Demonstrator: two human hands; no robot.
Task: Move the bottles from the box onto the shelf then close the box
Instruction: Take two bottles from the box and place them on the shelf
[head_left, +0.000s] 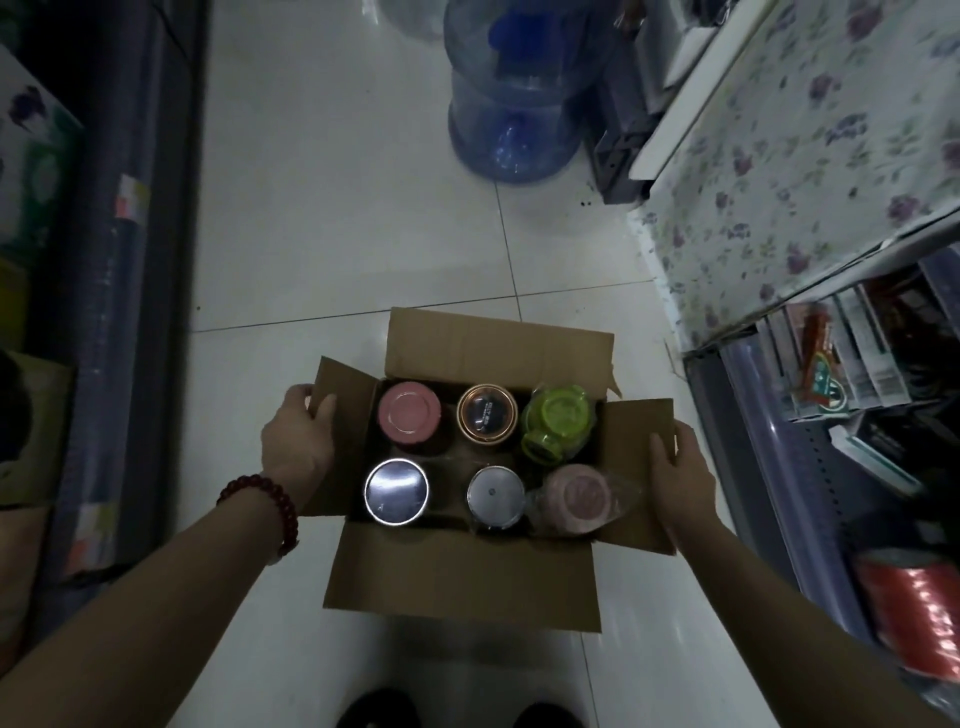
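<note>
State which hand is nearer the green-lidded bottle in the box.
Right. The right hand grips the box's right side flap, just beside the green-lidded bottle in the back right corner. The left hand grips the left flap, across the box from it.

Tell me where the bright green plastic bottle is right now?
In the head view, the bright green plastic bottle stands in the open cardboard box, in the far right corner, beside the copper-rimmed dark-lidded bottle and behind the plastic-wrapped pink bottle.
</note>
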